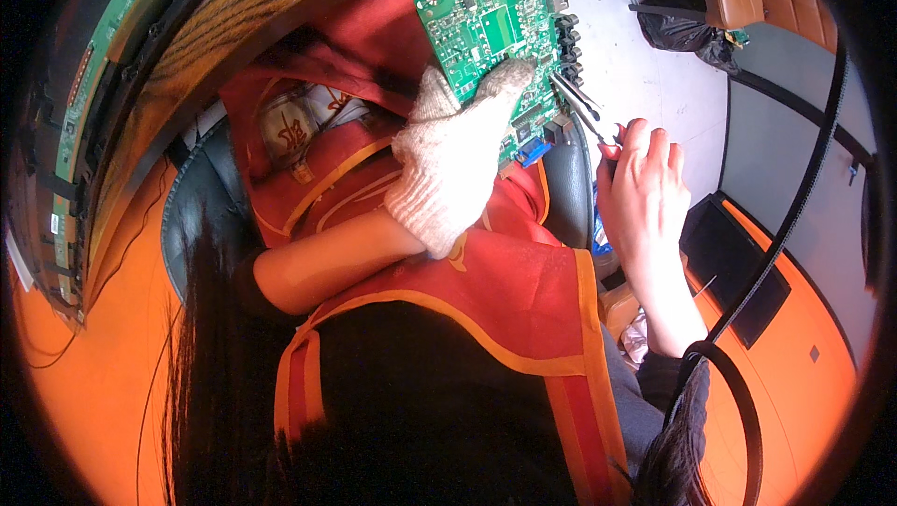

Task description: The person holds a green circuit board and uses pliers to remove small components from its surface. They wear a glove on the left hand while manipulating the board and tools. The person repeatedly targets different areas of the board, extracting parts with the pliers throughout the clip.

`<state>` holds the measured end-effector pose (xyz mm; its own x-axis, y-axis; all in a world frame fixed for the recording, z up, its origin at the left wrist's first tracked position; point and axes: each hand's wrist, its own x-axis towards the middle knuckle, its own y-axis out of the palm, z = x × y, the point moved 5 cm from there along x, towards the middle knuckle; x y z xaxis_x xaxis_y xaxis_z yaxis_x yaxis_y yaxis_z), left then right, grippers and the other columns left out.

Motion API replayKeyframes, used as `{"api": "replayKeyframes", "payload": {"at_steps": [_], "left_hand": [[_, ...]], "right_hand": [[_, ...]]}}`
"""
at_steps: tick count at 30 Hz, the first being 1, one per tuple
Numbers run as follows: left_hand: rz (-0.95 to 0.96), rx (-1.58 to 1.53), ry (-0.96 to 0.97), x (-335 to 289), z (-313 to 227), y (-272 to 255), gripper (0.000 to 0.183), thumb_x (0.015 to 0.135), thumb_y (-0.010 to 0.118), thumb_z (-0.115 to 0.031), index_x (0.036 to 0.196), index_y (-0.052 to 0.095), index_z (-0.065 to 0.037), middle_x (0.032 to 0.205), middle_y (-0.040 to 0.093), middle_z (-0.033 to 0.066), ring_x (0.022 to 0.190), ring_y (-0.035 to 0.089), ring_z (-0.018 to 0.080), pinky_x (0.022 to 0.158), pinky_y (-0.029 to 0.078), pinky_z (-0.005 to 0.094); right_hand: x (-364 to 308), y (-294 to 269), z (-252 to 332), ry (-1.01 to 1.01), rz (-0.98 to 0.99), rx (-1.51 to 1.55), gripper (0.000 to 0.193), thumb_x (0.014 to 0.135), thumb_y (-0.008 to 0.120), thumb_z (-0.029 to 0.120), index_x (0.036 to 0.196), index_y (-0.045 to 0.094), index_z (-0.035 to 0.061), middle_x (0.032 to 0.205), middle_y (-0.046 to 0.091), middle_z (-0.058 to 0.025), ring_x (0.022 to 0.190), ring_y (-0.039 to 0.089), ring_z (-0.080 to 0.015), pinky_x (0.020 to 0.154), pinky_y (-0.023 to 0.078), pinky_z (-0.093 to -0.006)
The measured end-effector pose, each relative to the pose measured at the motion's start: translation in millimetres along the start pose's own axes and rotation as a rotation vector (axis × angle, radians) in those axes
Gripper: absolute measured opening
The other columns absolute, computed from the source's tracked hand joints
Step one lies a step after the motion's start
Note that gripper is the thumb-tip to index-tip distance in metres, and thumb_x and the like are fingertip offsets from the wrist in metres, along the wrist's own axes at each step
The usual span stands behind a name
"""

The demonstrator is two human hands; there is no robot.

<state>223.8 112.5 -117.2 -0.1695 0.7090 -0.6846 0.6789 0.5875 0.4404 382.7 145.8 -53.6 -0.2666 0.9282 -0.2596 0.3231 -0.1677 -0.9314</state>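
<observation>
My left hand (447, 156), in a pale knitted glove, grips a green circuit board (486, 25) from below, thumb lying across its lower part. The board is held up over my lap, with dark connectors (567, 43) along its right edge. My bare right hand (640, 188) holds red-handled pliers (584, 109), whose metal jaws reach up-left to the board's right edge near the connectors. A red vest with orange trim (505, 291) covers my chest and lap beneath both hands.
An orange table surface (84, 384) runs along the left, with another long green board (79, 95) in a dark frame at the far left. A dark flat panel (738, 272) lies on an orange surface at right. A black bag (687, 37) sits on the pale floor beyond.
</observation>
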Motion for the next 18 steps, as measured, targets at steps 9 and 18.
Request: {"api": "replayKeyframes", "payload": {"at_steps": [9,18], "left_hand": [[0.035,0.042,0.114,-2.7,-7.8,1.0,0.037,0.086,0.067,-0.02,0.116,0.053,-0.005,0.102,0.061,0.0036,0.086,0.056,0.0121,0.077,0.047,0.0286],[0.027,0.006,0.067,-2.0,-5.8,0.3,0.038,0.084,0.069,-0.023,0.114,0.054,-0.005,0.102,0.062,0.0041,0.086,0.056,0.0123,0.077,0.046,0.0285]], "right_hand": [[-2.7,2.9,12.5,-0.031,0.079,-0.049,0.023,0.083,0.061,0.018,0.095,0.051,0.0008,0.086,0.058,-0.016,0.083,0.059,-0.0307,0.072,0.042,-0.0423],[-1.2,2.8,8.0,-0.043,0.115,0.141,0.029,0.08,0.06,0.015,0.101,0.049,-0.0007,0.092,0.055,-0.017,0.088,0.057,-0.0329,0.074,0.045,-0.045]]}}
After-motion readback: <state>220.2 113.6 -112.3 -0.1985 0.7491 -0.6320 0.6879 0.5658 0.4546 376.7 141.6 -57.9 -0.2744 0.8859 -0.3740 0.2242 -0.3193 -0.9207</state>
